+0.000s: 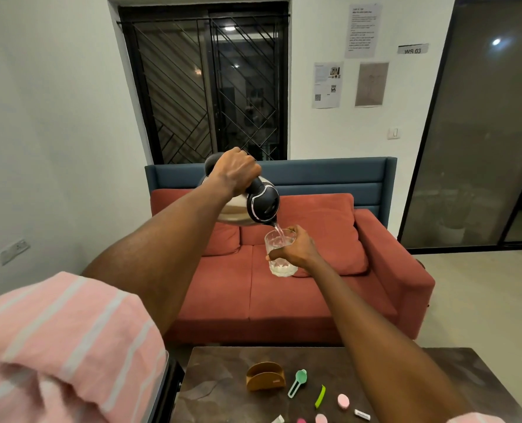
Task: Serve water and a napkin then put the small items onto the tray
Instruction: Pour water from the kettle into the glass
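Left hand (236, 170) grips the kettle (253, 206) handle, tilted so its spout sits over the glass (279, 254), limiting spills. Right hand (296, 248) wraps the glass, held in the air, well beyond the table (223, 377). Small items lie along the table's near edge, several cut off. No tray or napkin visible.

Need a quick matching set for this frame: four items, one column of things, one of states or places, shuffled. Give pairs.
Things:
1 kettle
2 glass
3 napkin holder
4 green spoon

States:
A stands on the table, left of the small items
B tilted, pouring, gripped by the left hand
C lies on the table
D held up by the right hand, partly filled

Pairs: 1-B, 2-D, 3-A, 4-C
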### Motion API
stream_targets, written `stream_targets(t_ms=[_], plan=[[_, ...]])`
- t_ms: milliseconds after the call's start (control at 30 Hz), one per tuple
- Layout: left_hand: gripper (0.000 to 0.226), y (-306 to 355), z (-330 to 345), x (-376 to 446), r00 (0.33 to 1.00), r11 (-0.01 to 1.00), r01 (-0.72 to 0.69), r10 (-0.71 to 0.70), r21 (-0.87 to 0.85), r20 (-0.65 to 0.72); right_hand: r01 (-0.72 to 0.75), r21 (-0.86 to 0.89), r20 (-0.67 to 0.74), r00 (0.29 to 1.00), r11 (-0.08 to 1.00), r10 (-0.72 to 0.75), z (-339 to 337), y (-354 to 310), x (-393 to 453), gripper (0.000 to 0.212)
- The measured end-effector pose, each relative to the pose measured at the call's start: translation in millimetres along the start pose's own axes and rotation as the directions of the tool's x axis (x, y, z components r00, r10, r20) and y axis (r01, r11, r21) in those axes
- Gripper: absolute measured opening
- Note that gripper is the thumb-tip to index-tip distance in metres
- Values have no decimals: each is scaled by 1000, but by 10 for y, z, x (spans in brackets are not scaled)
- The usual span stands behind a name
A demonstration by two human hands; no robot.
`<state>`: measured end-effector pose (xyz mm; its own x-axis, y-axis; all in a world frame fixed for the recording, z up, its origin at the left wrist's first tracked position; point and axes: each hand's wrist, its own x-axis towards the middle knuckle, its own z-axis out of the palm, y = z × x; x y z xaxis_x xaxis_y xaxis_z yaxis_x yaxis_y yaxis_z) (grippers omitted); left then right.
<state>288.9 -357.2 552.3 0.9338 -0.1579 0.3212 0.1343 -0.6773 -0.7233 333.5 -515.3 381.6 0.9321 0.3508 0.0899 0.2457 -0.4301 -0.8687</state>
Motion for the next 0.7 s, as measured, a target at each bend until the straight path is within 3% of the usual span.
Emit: stream_targets(t_ms=[367, 700], plan=[[12, 4, 71, -9, 1000, 1000, -13, 13, 15, -4, -29, 2, 16, 999, 1000, 29, 66, 15, 3, 103], [11, -38, 84, -25, 1000, 1000, -5, 5, 30, -3, -37, -29, 15, 999, 999, 37, 54, 15, -15, 103]])
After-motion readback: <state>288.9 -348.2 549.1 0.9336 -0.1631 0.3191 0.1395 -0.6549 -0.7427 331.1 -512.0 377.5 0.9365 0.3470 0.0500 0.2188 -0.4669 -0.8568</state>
